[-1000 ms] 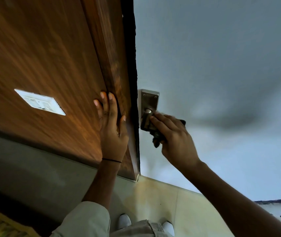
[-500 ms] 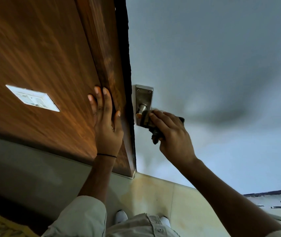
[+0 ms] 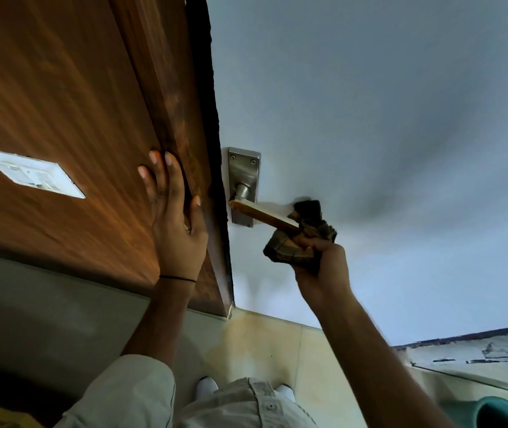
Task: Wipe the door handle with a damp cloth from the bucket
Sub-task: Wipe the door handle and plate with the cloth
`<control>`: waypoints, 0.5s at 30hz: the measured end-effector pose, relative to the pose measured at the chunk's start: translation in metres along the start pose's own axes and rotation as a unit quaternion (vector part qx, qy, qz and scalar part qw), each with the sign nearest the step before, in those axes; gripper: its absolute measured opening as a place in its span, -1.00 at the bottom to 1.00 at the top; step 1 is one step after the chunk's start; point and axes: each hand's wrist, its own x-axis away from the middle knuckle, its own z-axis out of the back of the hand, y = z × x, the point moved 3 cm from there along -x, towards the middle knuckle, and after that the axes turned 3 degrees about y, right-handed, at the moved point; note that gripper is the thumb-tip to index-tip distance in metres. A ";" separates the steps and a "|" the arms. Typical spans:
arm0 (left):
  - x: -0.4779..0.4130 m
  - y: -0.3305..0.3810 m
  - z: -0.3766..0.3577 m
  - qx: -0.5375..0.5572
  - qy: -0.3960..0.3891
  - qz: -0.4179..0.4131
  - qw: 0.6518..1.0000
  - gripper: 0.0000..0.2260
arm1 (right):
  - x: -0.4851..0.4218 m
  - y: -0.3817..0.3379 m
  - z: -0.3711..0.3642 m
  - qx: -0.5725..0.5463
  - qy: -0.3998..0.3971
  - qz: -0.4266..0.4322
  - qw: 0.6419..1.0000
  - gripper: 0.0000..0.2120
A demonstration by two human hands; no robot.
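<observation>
Door handle projects rightward from its metal plate. Right hand grips a cloth, apparently wrapped around the lever's outer end. Left hand, fingers spread flat, presses the wooden frame left of the plate.

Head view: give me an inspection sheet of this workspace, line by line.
Surface: pale door face, dark smudge right of the cloth.
Job's things: door handle, lever bare near its metal plate; cloth wrapped on its outer end; bucket at lower right.
Clutter: nothing seen.
Grippers: right hand clenches the cloth; left hand flat on the wooden frame.
Cables: nothing seen.
Surroundings: switch plate, tiled floor.
</observation>
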 end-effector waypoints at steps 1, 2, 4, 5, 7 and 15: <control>0.000 -0.001 0.000 -0.002 -0.002 -0.001 1.000 -0.40 | 0.001 0.004 -0.001 -0.042 0.009 -0.014 0.999 -0.60; 0.000 -0.001 0.000 -0.004 -0.004 0.000 1.000 -0.39 | 0.001 0.006 -0.002 -0.073 0.018 -0.022 0.997 -0.63; 0.000 0.000 0.000 -0.005 -0.005 0.002 1.000 -0.38 | 0.000 0.009 -0.006 -0.110 0.025 -0.029 0.993 -0.65; 0.000 0.000 -0.001 -0.005 -0.006 0.003 1.000 -0.38 | -0.001 0.011 -0.008 -0.118 0.026 -0.030 0.992 -0.66; 0.000 -0.001 -0.001 -0.004 -0.008 0.004 1.000 -0.37 | -0.001 0.015 -0.012 -0.133 0.025 -0.031 0.990 -0.69; 0.000 0.001 0.001 -0.002 -0.010 0.009 1.000 -0.38 | 0.004 0.036 -0.033 -0.180 -0.041 -0.059 0.981 -0.59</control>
